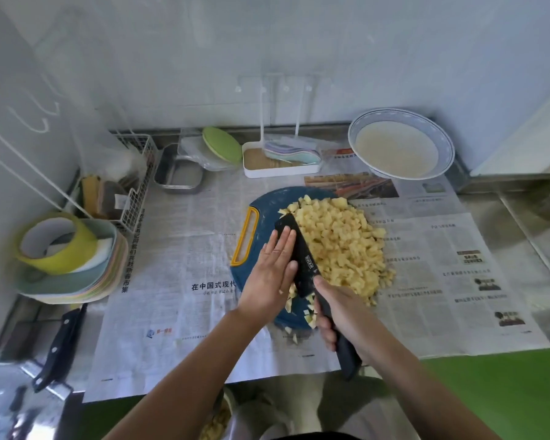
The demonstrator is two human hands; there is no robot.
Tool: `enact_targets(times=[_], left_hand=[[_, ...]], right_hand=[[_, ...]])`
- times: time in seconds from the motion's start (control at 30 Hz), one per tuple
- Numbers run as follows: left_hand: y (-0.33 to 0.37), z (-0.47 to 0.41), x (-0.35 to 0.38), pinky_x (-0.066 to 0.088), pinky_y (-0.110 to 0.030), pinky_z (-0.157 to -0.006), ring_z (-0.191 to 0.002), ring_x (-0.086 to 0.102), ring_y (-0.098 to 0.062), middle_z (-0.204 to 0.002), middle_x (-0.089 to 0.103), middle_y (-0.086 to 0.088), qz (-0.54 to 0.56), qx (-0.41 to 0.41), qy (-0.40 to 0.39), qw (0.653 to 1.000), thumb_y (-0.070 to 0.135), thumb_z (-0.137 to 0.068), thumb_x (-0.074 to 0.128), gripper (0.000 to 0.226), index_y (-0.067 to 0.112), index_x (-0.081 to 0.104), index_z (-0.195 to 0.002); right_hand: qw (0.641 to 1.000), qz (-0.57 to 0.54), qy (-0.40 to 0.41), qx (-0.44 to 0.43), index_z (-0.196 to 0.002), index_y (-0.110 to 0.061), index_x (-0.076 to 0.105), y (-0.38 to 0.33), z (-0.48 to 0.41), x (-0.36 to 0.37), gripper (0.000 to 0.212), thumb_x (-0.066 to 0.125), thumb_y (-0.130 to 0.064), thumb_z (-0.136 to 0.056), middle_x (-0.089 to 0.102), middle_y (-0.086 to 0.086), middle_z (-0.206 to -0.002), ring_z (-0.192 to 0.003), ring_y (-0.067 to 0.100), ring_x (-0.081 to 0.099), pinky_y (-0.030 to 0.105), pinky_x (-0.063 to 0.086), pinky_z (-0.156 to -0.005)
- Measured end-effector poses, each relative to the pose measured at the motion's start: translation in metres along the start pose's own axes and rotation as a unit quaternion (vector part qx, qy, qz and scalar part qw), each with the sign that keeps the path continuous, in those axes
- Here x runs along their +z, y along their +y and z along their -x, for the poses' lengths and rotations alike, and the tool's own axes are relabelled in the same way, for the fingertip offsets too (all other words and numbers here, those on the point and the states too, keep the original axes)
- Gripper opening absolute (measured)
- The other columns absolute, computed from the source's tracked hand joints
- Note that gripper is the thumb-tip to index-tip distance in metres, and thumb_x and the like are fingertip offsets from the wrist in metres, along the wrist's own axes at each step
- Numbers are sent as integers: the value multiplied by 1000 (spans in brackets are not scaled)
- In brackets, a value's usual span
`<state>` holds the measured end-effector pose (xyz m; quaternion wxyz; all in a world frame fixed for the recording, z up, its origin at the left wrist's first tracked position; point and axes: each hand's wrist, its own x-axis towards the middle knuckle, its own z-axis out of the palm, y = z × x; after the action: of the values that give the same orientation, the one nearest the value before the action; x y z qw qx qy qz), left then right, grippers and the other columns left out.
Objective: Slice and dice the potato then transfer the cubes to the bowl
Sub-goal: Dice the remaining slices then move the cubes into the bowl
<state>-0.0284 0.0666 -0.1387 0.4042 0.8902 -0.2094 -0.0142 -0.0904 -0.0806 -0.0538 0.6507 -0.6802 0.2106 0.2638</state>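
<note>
newspaper, plate stack nearby

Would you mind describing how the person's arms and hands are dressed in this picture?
Both forearms are bare: no sleeves show up to the bottom edge of the picture. The left hand and the right hand wear no gloves, and I see no watch, bracelet or ring on either.

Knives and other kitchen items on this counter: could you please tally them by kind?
Knives: 2, the black-bladed knife and the black-handled knife.
Cutting boards: 1, the blue cutting board.
Bowls: 1, the white blue-rimmed bowl.
Metal trays: 1, the steel tray.
Total: 5.
</note>
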Motion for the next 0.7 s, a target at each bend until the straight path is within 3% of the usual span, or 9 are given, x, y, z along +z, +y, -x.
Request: enact_targets(times=[0.13, 0.2, 0.23, 0.3, 0.37, 0.43, 0.53, 0.6, 0.7], left_hand=[[-14, 3, 7, 8, -34, -121, -147, -7, -10, -158, 8, 6, -34, -61, -17, 997, 51, -98, 15, 62, 18, 19, -150], [-15, -1, 10, 26, -35, -116, -147, 16, -25, -157, 23, -7, -49, -79, 52, 994, 35, -102, 36, 49, 8, 43, -142], [-14, -5, 9, 39, -33, -108, -138, 36, -33, -151, 35, -13, -57, -80, 99, 990, 19, -100, 47, 38, 4, 54, -133], [-3, -17, 5, 50, -19, -86, -107, 60, -25, -127, 55, -11, -36, -106, 171, 979, -6, -91, 53, 31, 4, 63, -119], [15, -29, -6, 47, -10, -74, -88, 60, -14, -101, 59, -3, 5, -149, 217, 965, -20, -83, 48, 44, 10, 63, -111], [27, -39, -14, 43, -10, -64, -74, 55, -11, -81, 57, 2, 13, -190, 247, 950, -26, -74, 41, 56, 19, 60, -101], [45, -55, -18, 46, -34, -75, -66, 51, -11, -63, 52, 10, -20, -186, 269, 945, -27, -65, 37, 58, 22, 61, -86], [56, -63, -20, 47, -47, -87, -65, 54, -2, -60, 57, 12, -20, -168, 264, 949, -23, -68, 36, 52, 19, 65, -78], [75, -74, -16, 50, -48, -86, -70, 54, 11, -80, 70, 6, -16, -167, 241, 956, -14, -81, 37, 46, 16, 71, -89]], right_hand=[[999, -19, 28, -9, -70, -8, 47, -14, -2, -23, 46, 42, -42, -101, 42, 2, -48, -37, 16, 37, 25, 35, -40], [991, 105, 61, -51, -69, -9, 47, -19, -5, -36, 46, 40, -41, -101, 44, -1, -49, -38, 13, 39, 26, 36, -41], [970, 211, 86, -83, -70, -12, 47, -21, -6, -41, 45, 39, -42, -101, 44, -4, -50, -39, 9, 40, 22, 35, -41], [886, 418, 137, -146, -77, -20, 45, -24, -6, -52, 37, 36, -47, -100, 45, -9, -57, -45, 3, 40, 17, 30, -42], [797, 543, 172, -202, -89, -22, 45, -25, -8, -66, 32, 37, -51, -99, 42, -11, -62, -48, 2, 37, 20, 25, -42], [740, 598, 187, -244, -93, -18, 54, -25, -14, -78, 30, 53, -49, -94, 41, -12, -59, -43, 2, 32, 17, 17, -40], [689, 625, 198, -310, -71, -14, 61, -27, -23, -106, 34, 84, -39, -67, 47, -7, -47, -31, 7, 37, 11, 6, -38], [665, 644, 189, -326, -63, -15, 58, -30, -29, -123, 39, 88, -38, -58, 48, -5, -45, -31, 11, 44, 16, 14, -35], [639, 661, 159, -359, -61, -17, 58, -36, -37, -142, 41, 91, -40, -54, 50, -5, -47, -33, 11, 46, 21, 26, -32]])
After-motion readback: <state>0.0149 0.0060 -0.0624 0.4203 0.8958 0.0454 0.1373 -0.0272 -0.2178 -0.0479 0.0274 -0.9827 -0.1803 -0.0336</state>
